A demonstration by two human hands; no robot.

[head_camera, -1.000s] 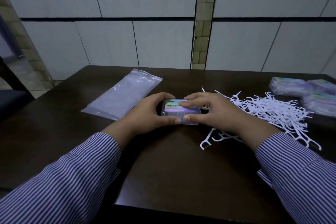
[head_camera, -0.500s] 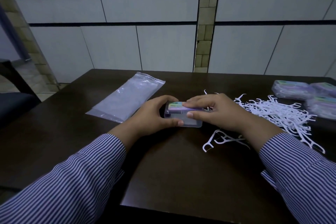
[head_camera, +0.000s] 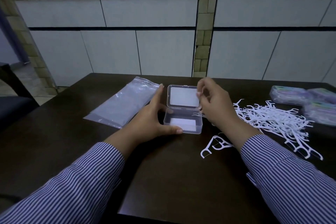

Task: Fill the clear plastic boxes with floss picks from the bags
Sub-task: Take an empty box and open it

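1. Three filled boxes (head_camera: 298,96) sit far right (done, it seems).
2. The open clear box (head_camera: 182,122) sits centre, empty; left hand (head_camera: 154,120) steadies it, fingers relaxed.
3. Right hand (head_camera: 216,103) hovers loosely curled, empty; loose floss picks (head_camera: 272,120) wait right.

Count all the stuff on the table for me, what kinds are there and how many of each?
Open clear box: 1
Filled boxes at the far right: 3, as far as I can tell
Plastic bag: 1
Floss picks: one big heap, too tangled to count, with a few loose ones
Total: 5 things, and the heap of picks
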